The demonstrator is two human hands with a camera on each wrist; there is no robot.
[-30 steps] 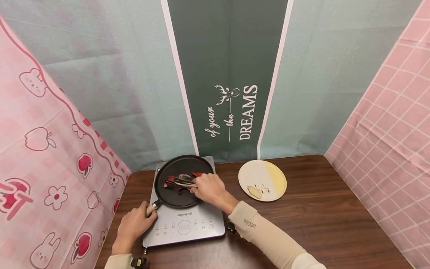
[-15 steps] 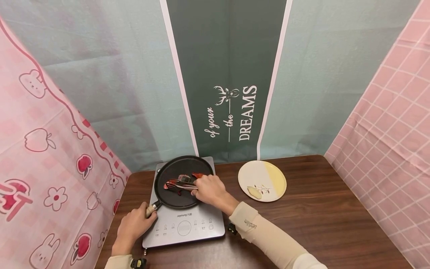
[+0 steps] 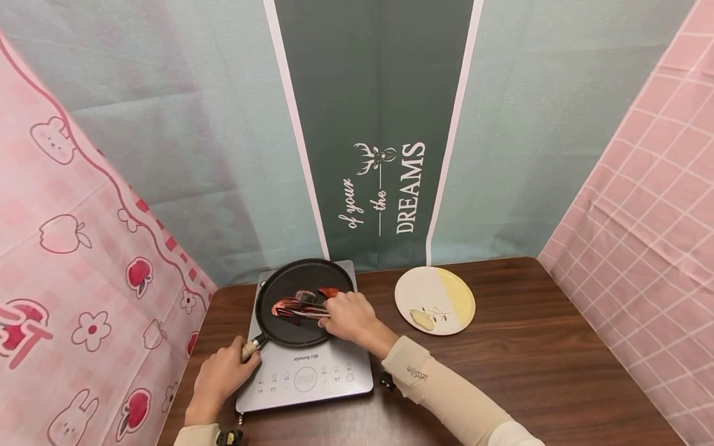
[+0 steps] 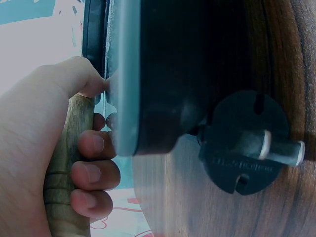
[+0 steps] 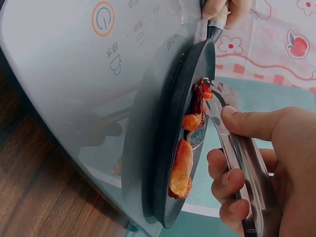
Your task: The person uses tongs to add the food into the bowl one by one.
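In the head view, my left hand (image 3: 224, 375) grips the wooden handle (image 3: 250, 349) of a flat black frying pan (image 3: 318, 271). The left wrist view shows its fingers curled round that handle (image 4: 64, 197). My right hand (image 3: 351, 319) holds metal tongs (image 5: 254, 182) over the pan, their tips at a red-orange food piece (image 3: 279, 308) on the pan's left side. Beside the tongs lies a dark grey-skinned chunk (image 3: 304, 296). Another orange-red piece (image 3: 328, 291) rests near the right rim, also seen as an orange piece (image 5: 182, 165) in the right wrist view.
The pan sits on a silver induction cooker (image 3: 334, 396) with touch controls. To its right, a white-and-yellow plate (image 3: 458, 297) bears a pale yellow slice (image 3: 422, 319). Both stand on a dark wood table (image 3: 519, 334). Printed cloths (image 3: 496, 155) hang behind and at the sides.
The tongs' tips have shifted slightly in the pan, and the piece at them has turned, showing more orange. My left hand keeps its grip on the handle.
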